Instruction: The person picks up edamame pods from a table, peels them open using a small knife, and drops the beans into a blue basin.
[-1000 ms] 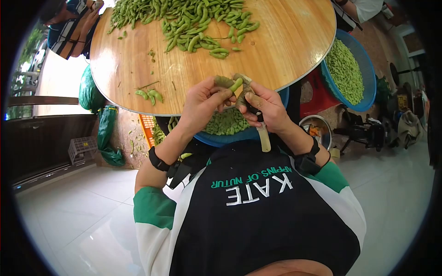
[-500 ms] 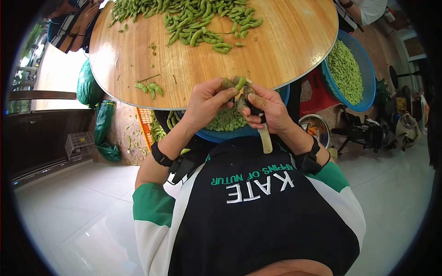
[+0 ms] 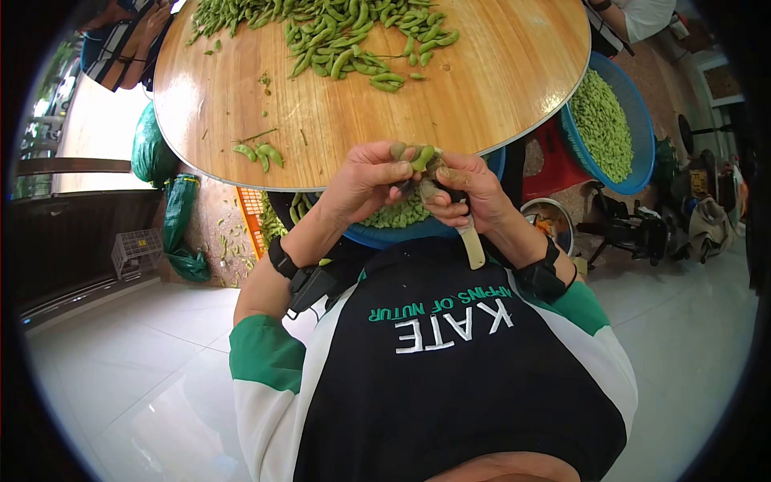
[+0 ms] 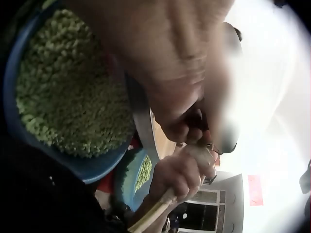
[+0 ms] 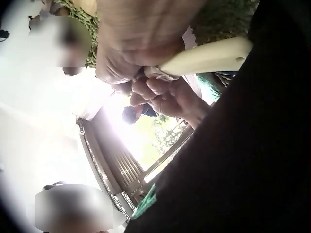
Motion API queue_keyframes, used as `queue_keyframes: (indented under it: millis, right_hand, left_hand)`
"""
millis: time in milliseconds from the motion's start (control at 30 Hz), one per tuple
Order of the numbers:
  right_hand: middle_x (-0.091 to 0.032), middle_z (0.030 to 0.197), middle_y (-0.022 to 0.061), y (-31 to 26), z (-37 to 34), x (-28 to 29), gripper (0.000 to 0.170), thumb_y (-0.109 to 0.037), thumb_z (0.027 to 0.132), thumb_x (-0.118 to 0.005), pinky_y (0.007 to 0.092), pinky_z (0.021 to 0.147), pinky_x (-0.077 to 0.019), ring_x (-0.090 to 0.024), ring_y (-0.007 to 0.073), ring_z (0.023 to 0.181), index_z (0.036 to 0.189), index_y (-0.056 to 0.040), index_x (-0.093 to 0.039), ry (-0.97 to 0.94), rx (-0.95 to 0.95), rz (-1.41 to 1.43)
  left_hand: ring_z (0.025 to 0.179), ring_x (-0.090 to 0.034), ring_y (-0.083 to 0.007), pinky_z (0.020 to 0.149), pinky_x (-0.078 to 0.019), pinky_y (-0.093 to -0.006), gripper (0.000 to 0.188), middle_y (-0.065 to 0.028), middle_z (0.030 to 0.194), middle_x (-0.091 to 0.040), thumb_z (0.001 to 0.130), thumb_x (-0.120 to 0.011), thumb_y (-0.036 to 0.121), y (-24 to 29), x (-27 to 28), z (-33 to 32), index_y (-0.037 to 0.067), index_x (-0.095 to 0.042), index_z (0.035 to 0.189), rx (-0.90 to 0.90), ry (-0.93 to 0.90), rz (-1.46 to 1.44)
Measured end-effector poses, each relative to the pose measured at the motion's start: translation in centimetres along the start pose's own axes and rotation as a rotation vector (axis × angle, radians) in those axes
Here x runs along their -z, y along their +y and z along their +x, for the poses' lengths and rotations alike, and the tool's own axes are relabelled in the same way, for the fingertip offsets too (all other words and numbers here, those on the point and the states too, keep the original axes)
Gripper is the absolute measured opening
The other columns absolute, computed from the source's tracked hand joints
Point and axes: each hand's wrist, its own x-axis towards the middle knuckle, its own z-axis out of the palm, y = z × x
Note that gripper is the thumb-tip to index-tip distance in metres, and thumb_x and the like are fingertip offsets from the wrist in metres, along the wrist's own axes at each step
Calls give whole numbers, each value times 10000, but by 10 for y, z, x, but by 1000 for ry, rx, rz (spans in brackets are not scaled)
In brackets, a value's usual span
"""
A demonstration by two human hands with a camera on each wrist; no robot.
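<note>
In the head view my left hand (image 3: 368, 183) pinches a green soybean pod (image 3: 422, 158) between thumb and fingers. Right beside it, my right hand (image 3: 467, 191) grips a tool by its cream handle (image 3: 474, 249), which points down toward my shirt; its working end is hidden by the fingers. The right wrist view shows the handle (image 5: 209, 58) with a hole near its butt. Fingertips on both hands look dark greenish. Below the hands sits a blue basket (image 3: 369, 241) of shelled green beans (image 4: 73, 92).
A round wooden table (image 3: 361, 116) lies ahead, bearing a heap of pods (image 3: 337, 40) and a few loose pods (image 3: 261, 153). To the right stand another blue basket (image 3: 642, 120) of beans and a metal bowl (image 3: 569, 221). An orange crate (image 3: 250, 213) is at left.
Both hands have dropped slightly toward my body, with the pod now tilted more upright at the fingertips. The handle has swung a little to the right.
</note>
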Motion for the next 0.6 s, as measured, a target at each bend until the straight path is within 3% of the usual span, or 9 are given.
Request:
queue_keyframes:
  millis: [133, 200, 233, 300, 333, 367, 433, 567, 600]
  right_hand:
    - [-515, 733, 56, 5, 1, 15, 299, -180, 954, -513, 175, 362, -311, -344, 51, 460, 1217, -38, -518, -163, -56, 143]
    - [-510, 745, 49, 4, 0, 13, 303, -191, 957, -510, 172, 363, -310, -341, 49, 463, 1226, -51, -512, -43, -65, 160]
    - [-505, 756, 43, 3, 0, 12, 306, -203, 961, -506, 169, 364, -310, -338, 47, 466, 1234, -65, -506, 72, -69, 175]
    - [-507, 781, 32, 3, 2, 11, 329, -219, 969, -494, 163, 365, -309, -333, 44, 475, 1267, -79, -486, 45, -79, 203]
    - [-505, 782, 26, 3, 3, 10, 343, -220, 971, -490, 162, 365, -308, -332, 45, 478, 1285, -83, -475, 36, -74, 233]
    - [-503, 783, 19, 5, 3, 10, 357, -222, 973, -486, 162, 364, -308, -332, 46, 481, 1303, -87, -464, 29, -69, 267]
    - [-507, 777, 22, 7, 3, 9, 351, -219, 974, -484, 162, 363, -308, -333, 45, 478, 1298, -85, -470, 44, -66, 278]
    - [-525, 760, 35, 9, 1, 4, 307, -208, 975, -481, 164, 360, -309, -347, 45, 469, 1249, -71, -506, 112, 25, 99]
    - [-525, 760, 35, 7, 1, 2, 307, -208, 975, -481, 164, 360, -309, -347, 45, 469, 1249, -71, -506, 110, 26, 98]
  left_hand:
    - [582, -537, -85, 492, -417, -209, 127, -43, 865, -646, 882, -592, 50, -6, -4, 1, 3, -629, 994, 39, -174, -240]
    - [569, -552, -124, 484, -415, -243, 104, -85, 831, -641, 872, -598, 40, -4, -10, 0, -2, -616, 965, 61, 155, -48]
    - [569, -552, -124, 484, -415, -243, 104, -85, 831, -641, 872, -598, 40, -6, -12, 0, -2, -616, 965, 62, 153, -47]
    - [567, -571, -205, 493, -434, -301, 114, -138, 790, -625, 844, -614, 30, -11, -18, 0, -16, -603, 948, -523, 300, 1254]
    - [592, -579, -284, 527, -459, -345, 148, -173, 775, -608, 811, -632, 27, -11, -22, -2, -26, -602, 947, -695, 307, 1516]
    - [592, -579, -284, 527, -459, -345, 148, -173, 775, -608, 811, -632, 27, -12, -21, -3, -26, -602, 947, -692, 312, 1515]
    - [613, -578, -314, 548, -475, -359, 155, -162, 772, -614, 794, -624, 7, -11, -18, -1, -16, -604, 947, -829, 271, 1928]
    - [593, -598, -238, 514, -458, -316, 73, -139, 737, -611, 832, -600, 25, -5, -35, -1, -13, -606, 893, -761, 318, 1609]
    - [582, -596, -192, 499, -447, -294, 64, -128, 723, -613, 854, -587, 45, -4, -39, -2, -14, -607, 865, -491, 405, 1190]
